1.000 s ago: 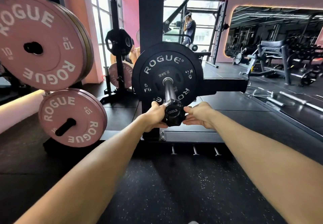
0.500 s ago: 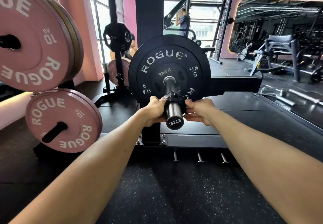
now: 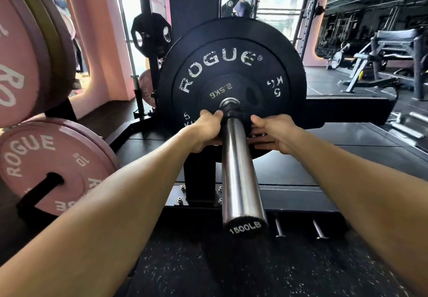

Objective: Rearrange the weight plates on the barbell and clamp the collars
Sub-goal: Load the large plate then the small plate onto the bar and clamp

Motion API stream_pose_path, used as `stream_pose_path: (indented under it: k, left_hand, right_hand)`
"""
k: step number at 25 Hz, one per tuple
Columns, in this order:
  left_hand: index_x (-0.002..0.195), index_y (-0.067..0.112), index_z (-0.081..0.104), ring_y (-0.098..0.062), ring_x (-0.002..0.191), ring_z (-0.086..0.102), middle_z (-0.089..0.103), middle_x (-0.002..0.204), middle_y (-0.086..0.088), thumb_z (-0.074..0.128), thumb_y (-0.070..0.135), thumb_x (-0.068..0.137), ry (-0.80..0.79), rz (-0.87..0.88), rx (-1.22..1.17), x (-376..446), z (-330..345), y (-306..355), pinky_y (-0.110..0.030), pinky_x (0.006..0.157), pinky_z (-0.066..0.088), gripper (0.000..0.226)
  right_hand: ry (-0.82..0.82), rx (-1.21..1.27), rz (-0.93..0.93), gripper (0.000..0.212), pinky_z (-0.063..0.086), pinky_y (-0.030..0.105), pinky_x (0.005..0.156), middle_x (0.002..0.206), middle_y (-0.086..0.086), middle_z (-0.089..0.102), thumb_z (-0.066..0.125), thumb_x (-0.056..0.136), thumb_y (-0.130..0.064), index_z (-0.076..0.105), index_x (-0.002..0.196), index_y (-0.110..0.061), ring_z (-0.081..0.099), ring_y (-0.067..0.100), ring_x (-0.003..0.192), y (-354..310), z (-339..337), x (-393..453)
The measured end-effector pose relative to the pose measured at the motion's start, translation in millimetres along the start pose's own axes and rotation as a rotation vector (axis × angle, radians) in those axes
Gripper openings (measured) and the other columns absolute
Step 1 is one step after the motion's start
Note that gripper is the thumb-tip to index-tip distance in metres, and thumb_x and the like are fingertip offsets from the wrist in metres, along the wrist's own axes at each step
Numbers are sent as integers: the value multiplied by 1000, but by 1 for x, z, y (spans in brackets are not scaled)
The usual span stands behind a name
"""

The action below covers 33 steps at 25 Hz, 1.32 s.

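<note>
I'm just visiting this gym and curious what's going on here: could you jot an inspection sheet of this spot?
Surface: black speckled rubber floor.
Job's things: chrome barbell sleeve carries a black 5 kg plate and a small 2.5 kg plate; a black collar sits against them.
Clutter: pink 10 kg plates on storage pegs to the left.
Hands: left hand and right hand grip the collar from either side.
Cables: nothing seen.
Surroundings: rack upright, windows, bench, person in the distance.

Your barbell sleeve (image 3: 240,169) carries a black 5 kg plate (image 3: 231,64), a small 2.5 kg plate (image 3: 220,90) and a collar (image 3: 234,112).
</note>
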<state>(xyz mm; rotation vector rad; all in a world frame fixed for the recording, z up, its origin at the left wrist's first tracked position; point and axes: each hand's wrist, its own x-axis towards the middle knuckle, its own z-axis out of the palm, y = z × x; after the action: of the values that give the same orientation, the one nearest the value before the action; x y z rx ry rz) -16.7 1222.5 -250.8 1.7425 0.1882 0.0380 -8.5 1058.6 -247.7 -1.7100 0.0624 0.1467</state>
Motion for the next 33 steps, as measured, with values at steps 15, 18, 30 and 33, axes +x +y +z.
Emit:
stream_pose_path:
  k: [15, 18, 30, 33]
  left_hand:
    - [137, 5, 35, -10, 67, 57, 52, 92, 0, 33, 40, 107, 27, 53, 34, 75, 5, -1, -20, 44, 48, 46]
    - [138, 4, 34, -14, 74, 58, 53, 96, -3, 35, 38, 107, 5, 38, -8, 74, 4, 1, -19, 40, 48, 46]
    - [133, 8, 35, -16, 79, 59, 55, 98, -3, 38, 35, 106, 9, 38, -76, 77, 7, 0, -22, 40, 49, 38]
    - [128, 11, 36, -15, 75, 59, 55, 95, -4, 37, 35, 107, 6, 29, -97, 76, 10, -1, -21, 38, 48, 33]
  right_hand:
    - [-6, -48, -18, 24, 57, 33, 62, 79, 8, 65, 63, 95, -24, 57, 82, -5, 68, 25, 76, -15, -1, 72]
    - [71, -63, -64, 24, 56, 36, 65, 83, 13, 65, 64, 95, -18, 51, 78, -8, 67, 28, 81, -18, 4, 71]
    - [235, -845, -507, 32, 39, 33, 91, 129, 2, 59, 48, 97, -32, 59, 118, -10, 53, 28, 122, -48, 15, 71]
    - [131, -1190, -595, 39, 39, 42, 96, 136, 8, 43, 40, 99, -22, 49, 136, -15, 42, 31, 127, -48, 17, 69]
